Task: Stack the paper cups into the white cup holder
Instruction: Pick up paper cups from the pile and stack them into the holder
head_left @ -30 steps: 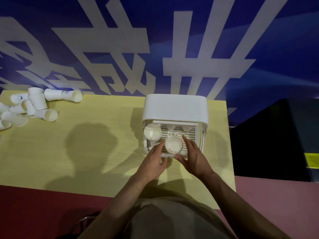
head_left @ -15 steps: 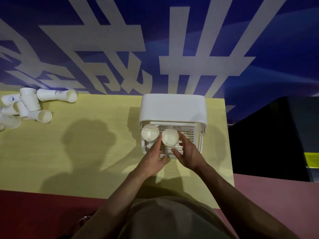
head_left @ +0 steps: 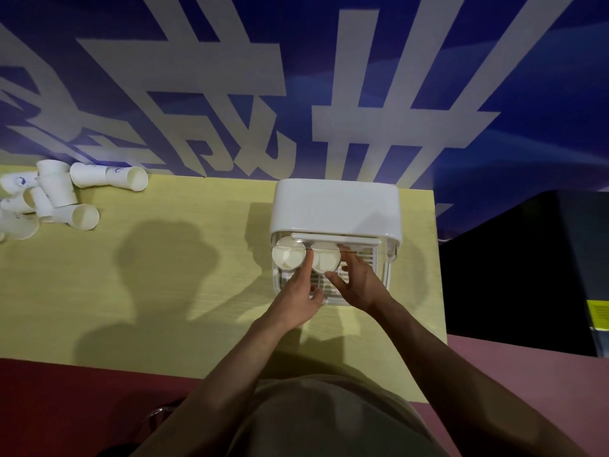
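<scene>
Head view: second paper cup (head_left: 326,260) sits inside white cup holder (head_left: 334,209), mouth toward the camera, w/ left hand (head_left: 296,298) index finger at its left rim and right hand (head_left: 357,285) fingers curled round its right side. First cup (head_left: 289,257) just beside it. Holder is smooth plastic w/ slatted floor, on yellow surface (head_left: 164,275). Loose cups (head_left: 52,199) lie far left.

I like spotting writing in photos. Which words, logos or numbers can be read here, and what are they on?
Blue wall banner: huge white characters, cropped by the frame, only partly legible; one resembles "世".
Loose paper cups on the table's left: small blue printed marks, too small and blurred to read.
Yellow label at the right edge: print too small to read.
White cup holder: no visible text.
</scene>
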The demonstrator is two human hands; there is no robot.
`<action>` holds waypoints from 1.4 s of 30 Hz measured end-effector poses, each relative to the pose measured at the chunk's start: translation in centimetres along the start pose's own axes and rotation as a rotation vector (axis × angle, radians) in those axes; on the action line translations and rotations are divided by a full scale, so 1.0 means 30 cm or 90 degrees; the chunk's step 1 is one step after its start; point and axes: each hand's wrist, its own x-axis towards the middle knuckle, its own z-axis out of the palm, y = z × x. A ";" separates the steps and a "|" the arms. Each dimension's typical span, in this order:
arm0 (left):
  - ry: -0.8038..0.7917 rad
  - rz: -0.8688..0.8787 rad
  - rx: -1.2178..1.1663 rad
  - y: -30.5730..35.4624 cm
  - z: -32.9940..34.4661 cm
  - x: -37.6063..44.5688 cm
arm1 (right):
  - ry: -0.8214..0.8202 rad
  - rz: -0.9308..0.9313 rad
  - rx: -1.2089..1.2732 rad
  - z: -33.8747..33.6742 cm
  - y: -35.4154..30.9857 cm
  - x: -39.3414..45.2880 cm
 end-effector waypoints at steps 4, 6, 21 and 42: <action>-0.002 -0.010 0.012 -0.008 -0.004 -0.006 | 0.003 0.011 0.016 0.001 -0.007 -0.003; -0.001 -0.004 0.018 -0.008 -0.013 -0.014 | 0.008 0.018 0.015 0.001 0.000 -0.010; 0.129 0.053 -0.067 -0.125 -0.233 -0.311 | 0.115 -0.104 0.012 0.086 -0.270 -0.214; 0.400 0.004 -0.003 -1.275 -1.406 -0.378 | -0.008 -0.117 -0.076 0.862 -1.152 0.295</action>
